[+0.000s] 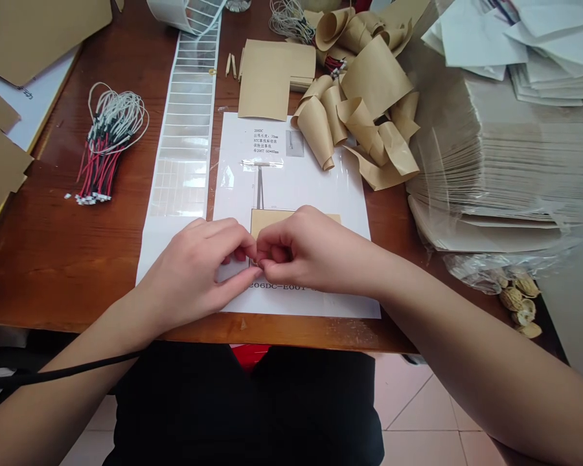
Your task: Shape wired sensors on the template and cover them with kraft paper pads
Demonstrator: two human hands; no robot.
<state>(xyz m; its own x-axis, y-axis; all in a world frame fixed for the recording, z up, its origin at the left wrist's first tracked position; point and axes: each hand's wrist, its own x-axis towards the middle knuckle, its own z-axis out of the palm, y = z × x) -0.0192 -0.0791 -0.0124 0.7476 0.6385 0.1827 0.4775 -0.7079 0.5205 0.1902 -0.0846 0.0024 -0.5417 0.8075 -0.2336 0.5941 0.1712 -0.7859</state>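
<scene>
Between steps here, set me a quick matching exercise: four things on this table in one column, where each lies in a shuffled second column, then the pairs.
Things:
1. Bundle of red and black wires
2. Curled kraft paper
3. Nutshells
4. Strip of clear labels

Places:
A. Along the printed sheet's left edge
B. Right of that sheet
C. Near the table's front right corner
D. Far left, on bare wood

Pairs: 1-D, 2-B, 3-C, 4-A
</scene>
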